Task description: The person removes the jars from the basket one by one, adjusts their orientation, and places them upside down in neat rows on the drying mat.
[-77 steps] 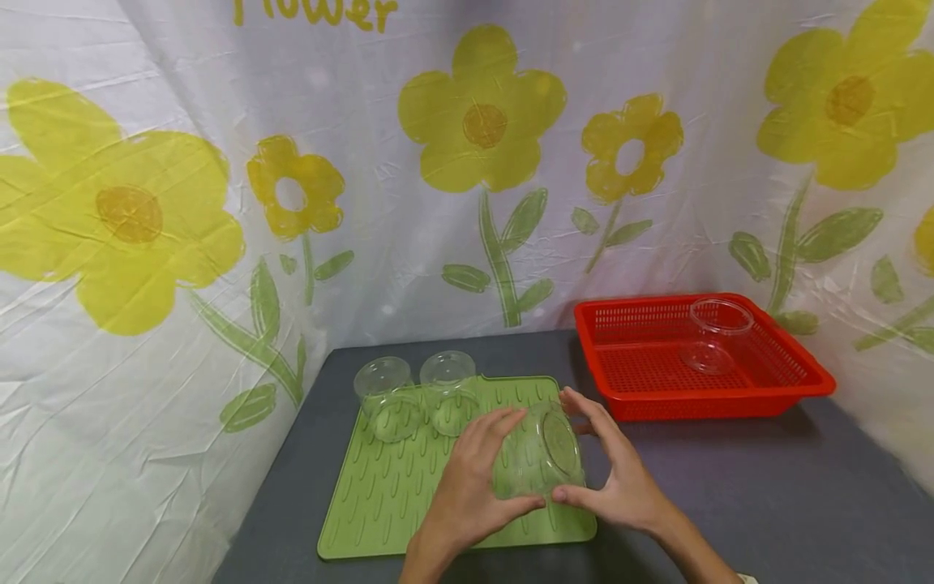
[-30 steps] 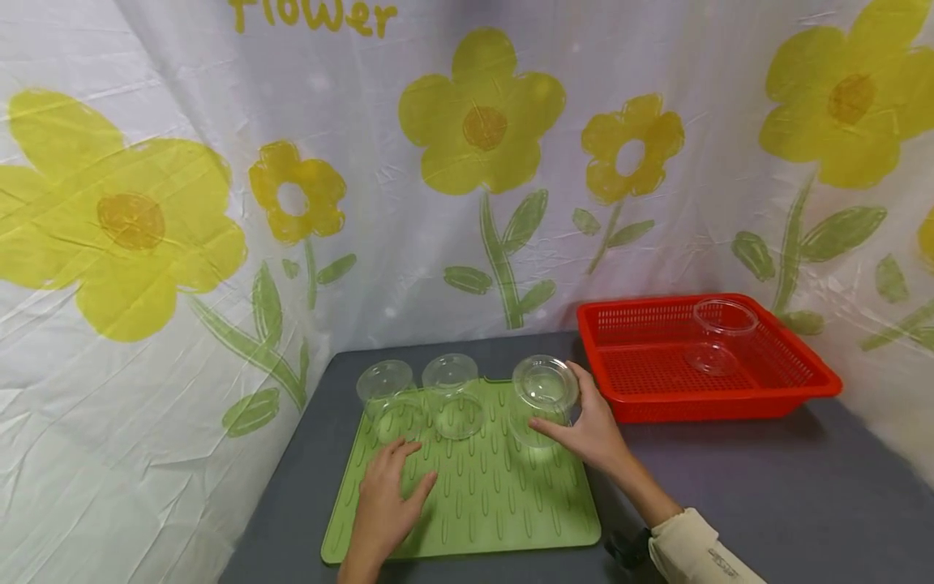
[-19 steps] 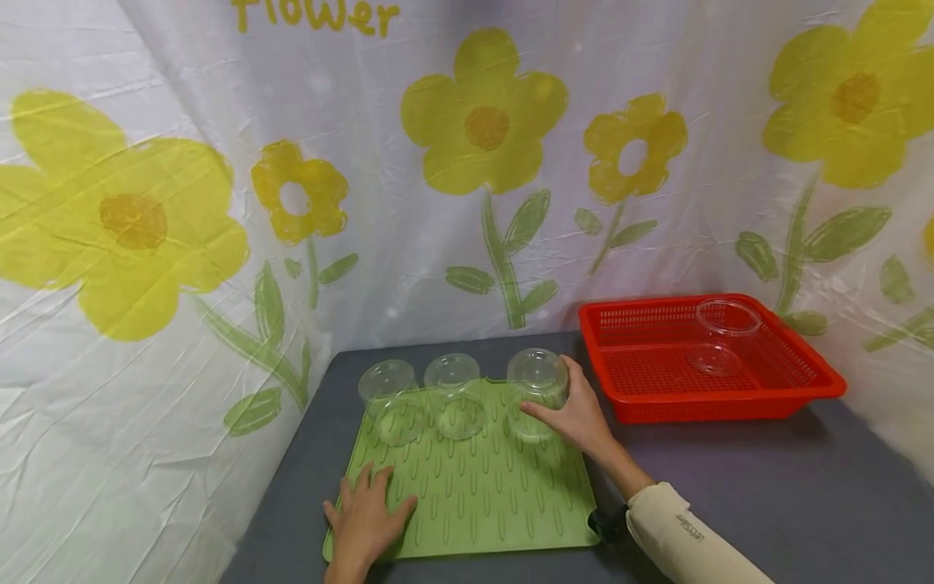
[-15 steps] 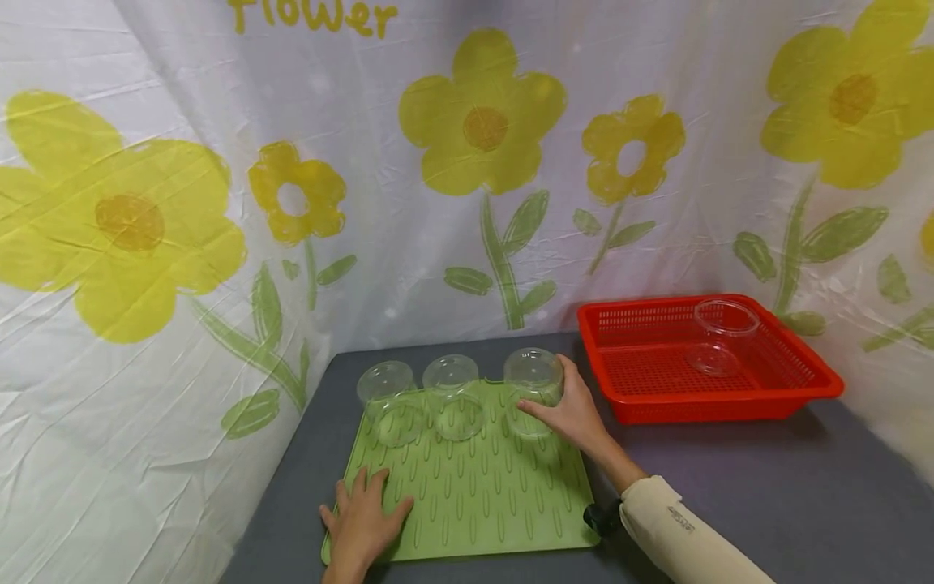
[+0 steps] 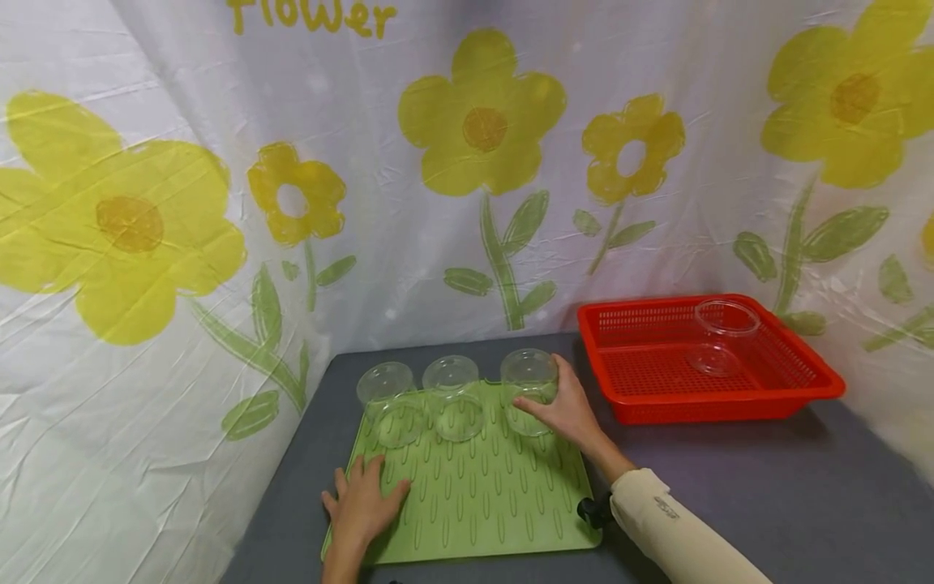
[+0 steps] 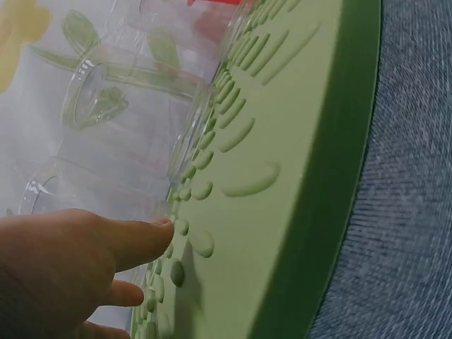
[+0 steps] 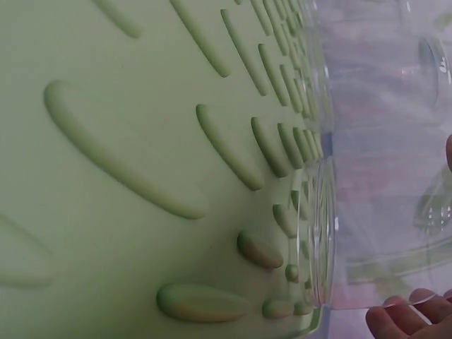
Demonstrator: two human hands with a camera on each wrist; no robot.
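Note:
My right hand (image 5: 575,412) holds a clear plastic cup (image 5: 529,373) at the back right of the green ribbed mat (image 5: 474,531), thumb across its front and fingers round its right side. This cup stands upside down; in the right wrist view its wide rim (image 7: 323,244) is down at the mat, with fingertips (image 7: 385,323) along its side. Two similar upturned cups, a middle cup (image 5: 451,377) and a left cup (image 5: 385,385), make a row with it. My left hand (image 5: 361,504) lies with spread fingers at the mat's front left, holding nothing.
A red perforated basket (image 5: 730,407) stands at the back right, with one clear cup (image 5: 724,328) upright inside. Behind the grey table (image 5: 730,503) hangs a white curtain (image 5: 379,268) printed with yellow flowers. A black object (image 5: 594,513) sits by the right wrist.
Both hands held the cup tilted over the mat; now it stands upturned in the row, shifted slightly left lately. My left hand let go and moved left to the mat's front corner.

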